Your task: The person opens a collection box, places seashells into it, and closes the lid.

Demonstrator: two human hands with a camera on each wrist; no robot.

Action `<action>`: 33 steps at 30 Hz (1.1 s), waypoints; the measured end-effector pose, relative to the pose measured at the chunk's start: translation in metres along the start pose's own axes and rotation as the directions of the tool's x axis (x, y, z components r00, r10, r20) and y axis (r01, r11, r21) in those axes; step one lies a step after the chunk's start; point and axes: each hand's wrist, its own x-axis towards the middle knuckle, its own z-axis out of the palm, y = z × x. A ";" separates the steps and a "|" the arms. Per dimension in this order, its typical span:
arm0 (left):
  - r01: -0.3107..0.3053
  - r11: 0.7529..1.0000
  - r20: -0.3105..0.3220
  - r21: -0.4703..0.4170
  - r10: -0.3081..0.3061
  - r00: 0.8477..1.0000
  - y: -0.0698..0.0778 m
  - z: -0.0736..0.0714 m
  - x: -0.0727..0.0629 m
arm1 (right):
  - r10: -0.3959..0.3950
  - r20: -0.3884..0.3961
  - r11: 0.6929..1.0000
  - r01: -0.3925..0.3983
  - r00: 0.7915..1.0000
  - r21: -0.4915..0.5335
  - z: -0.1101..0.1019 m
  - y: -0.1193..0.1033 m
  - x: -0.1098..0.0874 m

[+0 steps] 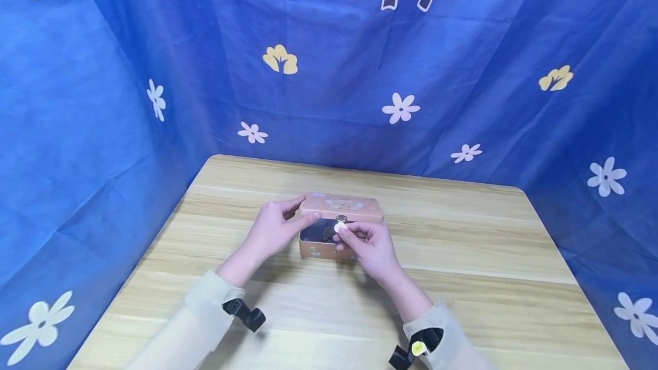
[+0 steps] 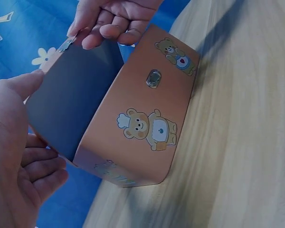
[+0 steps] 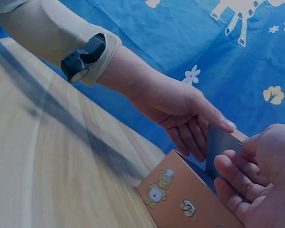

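A pinkish-orange tin box with printed bears stands on the table, its hinged lid raised partway. My left hand holds the lid at its left end, thumb on the front edge and the other fingers around the side. At the middle of the lid's front edge, my right hand pinches the edge by the metal clasp between thumb and fingers. The catch plate shows on the box's front wall. Something brownish appears inside the opening in the head view, largely hidden by the right fingers.
The wood-grain table extends around the box on all sides. Blue cloth with white flowers hangs behind and at both sides. Each wrist wears a black camera over a pale sleeve.
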 end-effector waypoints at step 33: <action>-0.022 1.000 -0.020 0.008 0.022 1.000 -0.025 0.015 -0.018 | 0.152 -0.009 0.988 -0.152 0.988 0.018 0.008 0.017 -0.023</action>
